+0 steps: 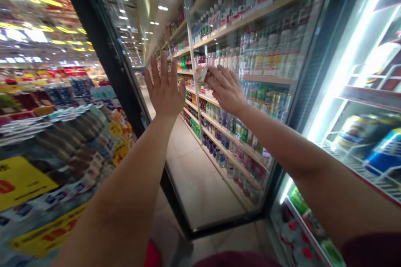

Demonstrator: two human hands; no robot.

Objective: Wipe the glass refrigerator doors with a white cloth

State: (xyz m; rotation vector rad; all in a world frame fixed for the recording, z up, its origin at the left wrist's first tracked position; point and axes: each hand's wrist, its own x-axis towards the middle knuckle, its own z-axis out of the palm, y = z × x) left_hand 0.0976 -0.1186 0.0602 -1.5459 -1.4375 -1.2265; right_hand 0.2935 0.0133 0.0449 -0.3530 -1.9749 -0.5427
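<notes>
A glass cooler door (232, 222) with a black frame stands swung open in front of me. My left hand (165, 88) lies flat against the glass or just before it, fingers spread and pointing up, holding nothing. To its right, my right hand (226, 89) presses a crumpled whitish cloth (203, 74) at the pane, fingers bent over it. The cloth sticks out to the left of the fingertips; the rest is hidden under the hand. Both arms reach forward. Through or in the glass appear shelves of bottles (227, 12).
The lit cooler (338, 50) on the right holds cans (354, 131) on wire shelves, with packaged drinks lower down. On the left stands a display of packed goods (72, 142) with yellow price signs (25, 181). Tiled floor (200, 183) shows through the glass.
</notes>
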